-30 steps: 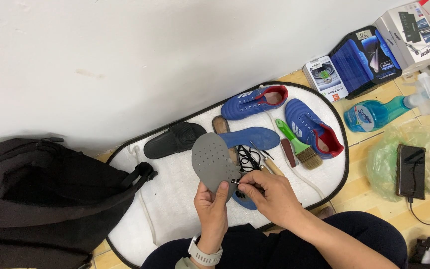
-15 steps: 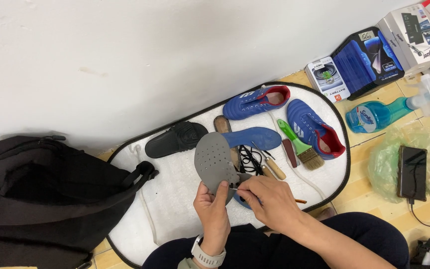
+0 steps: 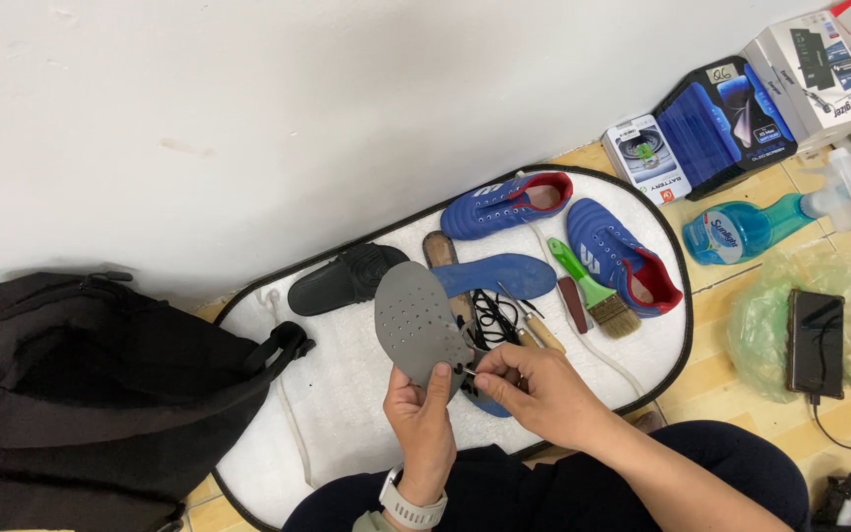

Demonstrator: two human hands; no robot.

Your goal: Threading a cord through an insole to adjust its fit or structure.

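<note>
My left hand [image 3: 424, 426] grips the heel end of a grey perforated insole [image 3: 416, 320], held upright over a white mat [image 3: 347, 394]. My right hand [image 3: 542, 394] pinches something small at the insole's lower edge; what it is I cannot tell. Two blue shoes with red lining [image 3: 509, 203] [image 3: 624, 254] lie at the mat's far end, with a blue insole [image 3: 499, 275] between them and me. A black lace [image 3: 492, 320] is bunched just beyond my hands.
A black slide sandal [image 3: 347, 279], a green-handled brush [image 3: 593, 291] and wooden-handled tools [image 3: 534, 327] lie on the mat. A black backpack [image 3: 81, 394] sits at left. At right are a blue spray bottle [image 3: 751, 225], boxes [image 3: 711, 123] and a phone [image 3: 817, 342] on a plastic bag.
My hands and the grey insole stay in nearly the same place. My right fingers have shifted slightly at the insole's lower edge.
</note>
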